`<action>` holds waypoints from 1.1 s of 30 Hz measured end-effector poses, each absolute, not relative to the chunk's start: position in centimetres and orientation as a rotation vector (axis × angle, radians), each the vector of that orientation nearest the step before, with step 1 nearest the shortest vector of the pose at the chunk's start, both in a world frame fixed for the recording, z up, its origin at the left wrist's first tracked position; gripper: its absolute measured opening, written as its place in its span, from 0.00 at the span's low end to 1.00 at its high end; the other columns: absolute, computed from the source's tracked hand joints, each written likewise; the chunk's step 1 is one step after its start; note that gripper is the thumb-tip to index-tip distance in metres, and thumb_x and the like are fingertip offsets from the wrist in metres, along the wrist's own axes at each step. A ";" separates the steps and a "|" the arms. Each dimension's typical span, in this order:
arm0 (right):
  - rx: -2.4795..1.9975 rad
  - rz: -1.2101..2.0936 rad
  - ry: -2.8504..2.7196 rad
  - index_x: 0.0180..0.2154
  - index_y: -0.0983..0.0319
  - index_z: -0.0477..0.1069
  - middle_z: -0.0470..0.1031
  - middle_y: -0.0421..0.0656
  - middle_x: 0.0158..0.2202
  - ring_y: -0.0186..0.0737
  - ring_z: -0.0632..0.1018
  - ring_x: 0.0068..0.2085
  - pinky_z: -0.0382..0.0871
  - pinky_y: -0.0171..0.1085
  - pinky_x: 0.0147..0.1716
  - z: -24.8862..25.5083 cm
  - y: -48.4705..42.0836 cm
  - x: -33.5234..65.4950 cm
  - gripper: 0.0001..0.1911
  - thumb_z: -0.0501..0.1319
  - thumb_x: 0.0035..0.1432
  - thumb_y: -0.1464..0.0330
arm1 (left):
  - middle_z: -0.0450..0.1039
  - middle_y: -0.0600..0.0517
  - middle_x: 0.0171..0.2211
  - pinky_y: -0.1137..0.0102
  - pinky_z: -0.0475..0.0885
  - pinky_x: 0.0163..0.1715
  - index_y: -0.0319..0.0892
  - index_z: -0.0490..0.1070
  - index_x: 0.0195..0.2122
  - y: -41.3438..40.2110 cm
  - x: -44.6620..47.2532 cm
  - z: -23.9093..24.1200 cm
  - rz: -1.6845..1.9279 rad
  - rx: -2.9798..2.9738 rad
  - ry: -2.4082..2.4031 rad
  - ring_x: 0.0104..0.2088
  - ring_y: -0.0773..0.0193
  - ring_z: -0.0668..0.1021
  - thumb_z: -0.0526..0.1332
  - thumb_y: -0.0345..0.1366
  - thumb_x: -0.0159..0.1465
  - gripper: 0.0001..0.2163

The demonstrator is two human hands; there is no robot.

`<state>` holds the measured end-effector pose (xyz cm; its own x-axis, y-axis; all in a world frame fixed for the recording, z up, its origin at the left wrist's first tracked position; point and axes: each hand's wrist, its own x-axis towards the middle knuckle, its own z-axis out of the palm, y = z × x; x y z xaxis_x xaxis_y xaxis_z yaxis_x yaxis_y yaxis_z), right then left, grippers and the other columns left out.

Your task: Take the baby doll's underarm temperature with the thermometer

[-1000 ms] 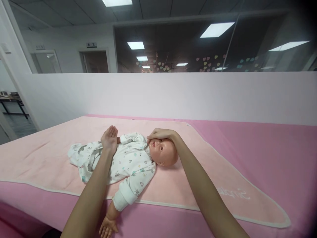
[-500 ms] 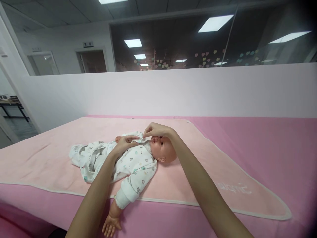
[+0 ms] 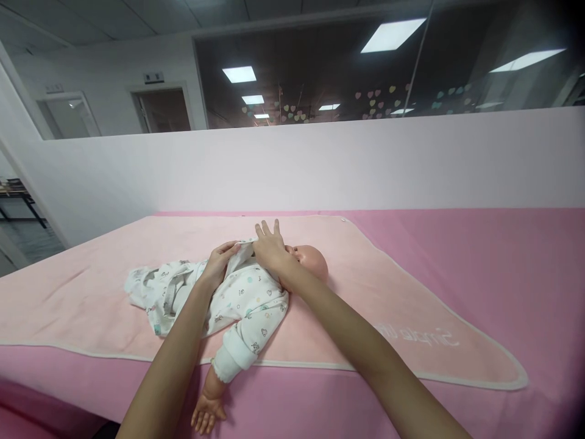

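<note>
Your left hand (image 3: 222, 259) pinched the collar of the printed romper (image 3: 237, 299) near the middle of the frame, fingers closed on the cloth, while your right hand (image 3: 270, 250) lay beside it with fingers spread wide, covering the face of the baby doll (image 3: 315, 263). The doll lay on its back on a pale pink blanket (image 3: 91, 286), which covered the pink table (image 3: 525, 274); its bare arm (image 3: 208, 402) hung over the near edge.

doll (image 3: 249, 299) lying on blanket (image 3: 91, 286), blanket on table (image 3: 503, 268), wall (image 3: 320, 164) behind

pale pink blanket (image 3: 91, 286) on a pink table (image 3: 503, 268), white partition wall (image 3: 320, 164) behind.
</note>
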<state>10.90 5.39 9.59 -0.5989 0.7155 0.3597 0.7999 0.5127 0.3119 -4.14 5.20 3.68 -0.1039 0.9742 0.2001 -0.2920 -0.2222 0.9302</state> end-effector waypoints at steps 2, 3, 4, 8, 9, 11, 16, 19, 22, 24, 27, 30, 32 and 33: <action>-1.328 -0.693 -2.565 0.39 0.66 0.73 0.60 0.55 0.56 0.58 0.53 0.59 0.35 0.60 0.55 9.7 5.5 11.0 0.12 0.56 0.53 0.73 | 0.76 0.50 0.29 0.71 0.70 0.31 0.38 0.73 0.36 5.2 -4.1 3.6 1.543 1.079 0.913 0.29 0.64 0.76 0.69 0.40 0.44 0.19; -1.330 -0.687 -2.571 0.38 0.66 0.73 0.65 0.55 0.52 0.57 0.57 0.58 0.34 0.60 0.56 9.8 5.5 11.1 0.11 0.56 0.53 0.74 | 0.76 0.51 0.29 0.71 0.70 0.31 0.38 0.73 0.36 5.2 -4.2 3.6 1.540 1.076 0.911 0.29 0.64 0.76 0.69 0.40 0.44 0.18; -1.328 -0.674 -2.583 0.37 0.65 0.73 0.69 0.54 0.48 0.55 0.61 0.55 0.34 0.59 0.56 9.9 5.5 11.0 0.11 0.56 0.53 0.75 | 0.76 0.51 0.29 0.71 0.70 0.31 0.38 0.73 0.36 5.3 -4.2 3.6 1.540 1.074 0.911 0.29 0.64 0.76 0.69 0.40 0.44 0.18; -1.297 -0.607 -2.638 0.34 0.64 0.73 0.75 0.49 0.35 0.48 0.71 0.46 0.36 0.54 0.56 10.1 5.6 10.8 0.10 0.55 0.53 0.77 | 0.76 0.50 0.29 0.70 0.70 0.32 0.38 0.73 0.35 5.3 -4.2 3.5 1.544 1.095 0.932 0.30 0.63 0.76 0.69 0.42 0.43 0.19; -1.299 -0.588 -2.643 0.34 0.64 0.72 0.76 0.49 0.35 0.46 0.72 0.44 0.39 0.53 0.56 10.2 5.7 10.8 0.10 0.54 0.53 0.77 | 0.76 0.50 0.30 0.70 0.70 0.32 0.38 0.73 0.35 5.2 -4.2 3.6 1.543 1.101 0.932 0.30 0.63 0.76 0.69 0.42 0.43 0.20; -1.328 -0.535 -2.648 0.34 0.65 0.72 0.76 0.49 0.34 0.44 0.74 0.42 0.45 0.50 0.54 10.3 5.8 10.8 0.10 0.53 0.53 0.77 | 0.76 0.50 0.30 0.70 0.69 0.32 0.38 0.74 0.35 5.1 -4.1 3.7 1.538 1.099 0.921 0.29 0.63 0.76 0.70 0.42 0.42 0.20; -1.379 -0.439 -2.665 0.35 0.64 0.72 0.76 0.49 0.32 0.44 0.75 0.39 0.55 0.45 0.46 10.6 6.0 11.3 0.12 0.54 0.49 0.79 | 0.76 0.51 0.28 0.72 0.69 0.30 0.38 0.74 0.34 4.8 -3.9 3.9 1.530 1.061 0.882 0.27 0.65 0.75 0.70 0.40 0.41 0.19; -1.362 -0.406 -2.682 0.36 0.63 0.72 0.76 0.48 0.34 0.42 0.75 0.39 0.55 0.42 0.44 10.6 6.0 11.6 0.14 0.54 0.48 0.80 | 0.76 0.51 0.27 0.72 0.69 0.30 0.38 0.74 0.34 4.8 -3.9 3.9 1.532 1.050 0.863 0.27 0.66 0.75 0.70 0.39 0.42 0.18; -1.348 -0.396 -2.682 0.36 0.62 0.71 0.76 0.47 0.35 0.40 0.75 0.40 0.54 0.41 0.45 10.5 5.9 11.7 0.15 0.54 0.48 0.81 | 0.76 0.51 0.27 0.73 0.69 0.30 0.38 0.73 0.35 5.0 -4.0 3.8 1.532 1.040 0.868 0.26 0.66 0.75 0.70 0.39 0.42 0.18; -1.345 -0.401 -2.671 0.36 0.63 0.71 0.76 0.48 0.36 0.41 0.74 0.41 0.54 0.40 0.45 10.6 5.9 11.7 0.14 0.54 0.49 0.80 | 0.76 0.51 0.27 0.72 0.69 0.29 0.38 0.73 0.35 5.1 -4.1 3.7 1.528 1.044 0.877 0.26 0.66 0.75 0.70 0.39 0.42 0.19; -1.336 -0.409 -2.648 0.37 0.65 0.72 0.76 0.51 0.36 0.43 0.74 0.42 0.55 0.40 0.45 11.0 5.7 11.8 0.12 0.55 0.50 0.78 | 0.76 0.50 0.28 0.72 0.69 0.29 0.38 0.73 0.36 5.2 -4.3 3.6 1.524 1.057 0.893 0.27 0.64 0.75 0.70 0.40 0.42 0.20; -1.342 -0.386 -2.626 0.36 0.66 0.72 0.76 0.51 0.36 0.43 0.74 0.39 0.58 0.38 0.40 12.0 5.5 12.4 0.11 0.55 0.50 0.77 | 0.76 0.51 0.28 0.71 0.69 0.30 0.38 0.73 0.35 5.2 -4.3 3.5 1.522 1.060 0.906 0.27 0.64 0.75 0.70 0.40 0.42 0.19; -1.361 -0.365 -2.606 0.35 0.65 0.73 0.76 0.51 0.35 0.42 0.75 0.36 0.60 0.35 0.34 13.1 5.4 13.3 0.11 0.55 0.49 0.77 | 0.76 0.51 0.28 0.72 0.69 0.30 0.38 0.73 0.35 5.2 -4.2 3.6 1.526 1.055 0.906 0.27 0.65 0.75 0.70 0.40 0.43 0.18; -1.366 -0.341 -2.591 0.34 0.65 0.74 0.76 0.50 0.34 0.41 0.75 0.34 0.59 0.34 0.31 13.8 5.4 14.0 0.10 0.55 0.49 0.76 | 0.76 0.51 0.28 0.72 0.69 0.30 0.38 0.73 0.34 5.1 -4.2 3.6 1.529 1.050 0.903 0.27 0.65 0.75 0.70 0.40 0.43 0.18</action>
